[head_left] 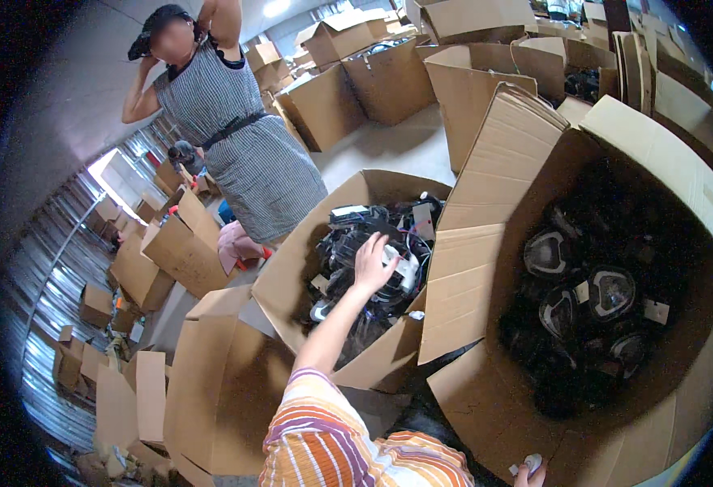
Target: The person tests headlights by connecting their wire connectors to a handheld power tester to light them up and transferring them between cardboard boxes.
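Observation:
My left hand (372, 265) reaches down into the middle cardboard box (292, 280). Its fingers curl over a white plastic part (407, 273) on top of a heap of black plastic parts and thin cables (342, 249). At the bottom edge, beside the large right-hand box, only the fingertips of my right hand (532, 477) show. They pinch a small white piece (531, 463) whose kind I cannot make out. Inside that large cardboard box (616, 442) lie several dark parts with grey-rimmed oval frames (614, 293) and a pale tag (656, 311).
An upright cardboard flap (463, 268) separates the two filled boxes. Another open box (202, 381) stands at my left. Beyond the middle box a person in a checked dress (255, 162) has both arms raised. More cartons (393, 81) fill the background, with another person bending at far left.

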`<action>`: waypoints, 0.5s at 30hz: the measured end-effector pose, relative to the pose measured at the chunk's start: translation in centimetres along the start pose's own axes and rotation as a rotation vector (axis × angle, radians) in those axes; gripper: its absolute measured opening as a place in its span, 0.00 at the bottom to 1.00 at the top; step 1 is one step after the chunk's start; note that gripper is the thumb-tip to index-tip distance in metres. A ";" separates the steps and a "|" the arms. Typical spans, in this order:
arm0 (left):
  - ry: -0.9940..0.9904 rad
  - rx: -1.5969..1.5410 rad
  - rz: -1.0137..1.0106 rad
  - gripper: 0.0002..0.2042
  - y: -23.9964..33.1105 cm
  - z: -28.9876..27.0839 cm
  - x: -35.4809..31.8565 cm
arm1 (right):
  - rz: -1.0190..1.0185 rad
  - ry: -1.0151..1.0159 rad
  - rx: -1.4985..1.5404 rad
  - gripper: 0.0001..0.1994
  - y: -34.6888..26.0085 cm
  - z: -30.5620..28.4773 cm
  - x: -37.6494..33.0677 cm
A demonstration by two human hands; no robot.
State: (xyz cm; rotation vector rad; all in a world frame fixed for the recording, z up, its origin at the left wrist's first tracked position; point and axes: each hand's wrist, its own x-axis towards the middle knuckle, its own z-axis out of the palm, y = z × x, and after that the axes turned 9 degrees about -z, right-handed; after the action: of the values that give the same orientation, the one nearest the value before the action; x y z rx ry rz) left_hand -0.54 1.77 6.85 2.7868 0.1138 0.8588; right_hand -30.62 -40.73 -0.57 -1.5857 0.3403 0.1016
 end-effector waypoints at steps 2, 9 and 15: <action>0.039 -0.044 0.008 0.20 0.2 -0.4 -2.6 | 0.025 -0.017 -0.030 0.09 0.4 0.0 0.1; -0.096 -0.058 0.043 0.15 2.8 0.1 -8.2 | -0.082 -0.081 -0.065 0.13 2.7 0.2 0.5; -0.069 -0.029 0.097 0.12 4.6 1.0 -9.8 | -0.086 -0.132 -0.107 0.14 4.0 0.5 0.8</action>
State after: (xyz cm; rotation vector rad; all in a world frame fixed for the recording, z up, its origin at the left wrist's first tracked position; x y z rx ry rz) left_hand -8.04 -4.19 1.81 2.8110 -0.0452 0.7786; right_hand -30.89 -40.38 -4.61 -1.6876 0.1657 0.1592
